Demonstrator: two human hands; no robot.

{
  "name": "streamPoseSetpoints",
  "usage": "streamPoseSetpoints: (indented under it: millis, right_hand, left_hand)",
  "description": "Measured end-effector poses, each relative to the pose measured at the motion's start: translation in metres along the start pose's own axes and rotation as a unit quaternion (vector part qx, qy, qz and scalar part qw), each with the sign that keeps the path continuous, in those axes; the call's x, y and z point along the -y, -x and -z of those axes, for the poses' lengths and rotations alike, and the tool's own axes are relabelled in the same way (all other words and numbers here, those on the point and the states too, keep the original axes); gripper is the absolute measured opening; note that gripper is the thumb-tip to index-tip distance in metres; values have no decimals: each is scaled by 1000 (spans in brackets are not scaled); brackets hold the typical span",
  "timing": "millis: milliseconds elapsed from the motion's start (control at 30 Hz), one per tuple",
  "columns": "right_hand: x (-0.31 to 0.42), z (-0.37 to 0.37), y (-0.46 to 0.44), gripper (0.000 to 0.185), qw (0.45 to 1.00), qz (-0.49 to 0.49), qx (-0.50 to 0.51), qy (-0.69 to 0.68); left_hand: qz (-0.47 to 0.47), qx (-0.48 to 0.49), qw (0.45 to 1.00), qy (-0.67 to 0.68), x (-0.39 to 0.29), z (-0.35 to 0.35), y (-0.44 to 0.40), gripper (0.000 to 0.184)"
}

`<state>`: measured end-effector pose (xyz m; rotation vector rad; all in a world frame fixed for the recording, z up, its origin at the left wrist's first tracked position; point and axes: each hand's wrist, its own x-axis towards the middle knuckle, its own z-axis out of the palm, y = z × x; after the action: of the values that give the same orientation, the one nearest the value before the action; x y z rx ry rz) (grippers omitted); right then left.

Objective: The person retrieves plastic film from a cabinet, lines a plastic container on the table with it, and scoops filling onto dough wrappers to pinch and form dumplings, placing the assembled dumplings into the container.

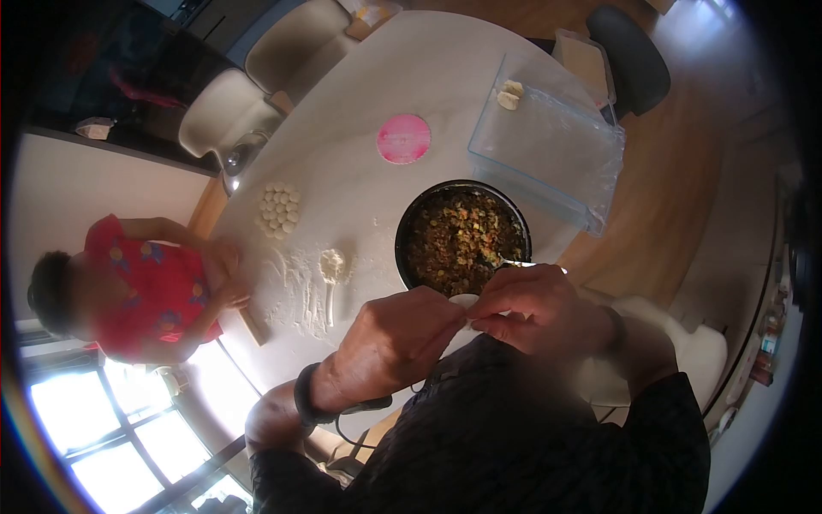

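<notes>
My left hand (401, 336) and my right hand (533, 310) meet at the near edge of a dark round pan (399, 248). Between them, both sets of fingertips pinch a small white dough wrapper (465, 301). Most of the wrapper is hidden by the fingers, so I cannot tell whether it holds filling. Chopped brown, orange and green filling (462, 230) lies in the pan. A shiny utensil (512, 263) rests in it near my right hand, partly covered.
A clear tray (548, 146) with plastic film holds a few dumplings (509, 96). A pink disc (404, 139), dough pieces (278, 210) and a floury scoop (332, 267) lie on the table (342, 111). On the left, a co-worker in red (154, 278) works beside a wooden stick (252, 326).
</notes>
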<state>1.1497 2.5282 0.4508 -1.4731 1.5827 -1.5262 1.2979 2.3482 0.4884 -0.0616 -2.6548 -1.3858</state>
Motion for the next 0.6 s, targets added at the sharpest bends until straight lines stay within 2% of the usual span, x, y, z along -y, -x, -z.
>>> streamPoseSetpoints:
  millis: [233, 333, 600]
  right_hand:
    - [5, 1, -2, 16, 1000, -7, 6, 13]
    - [7, 3, -2, 19, 1000, -3, 11, 23]
    - [9, -3, -1, 26, 998, 6, 5, 64]
  left_hand:
    - [3, -15, 1000, -18, -2, 0, -1, 18]
    - [76, -27, 995, 56, -8, 0, 0, 15]
    - [63, -36, 997, 35, -10, -1, 5, 32]
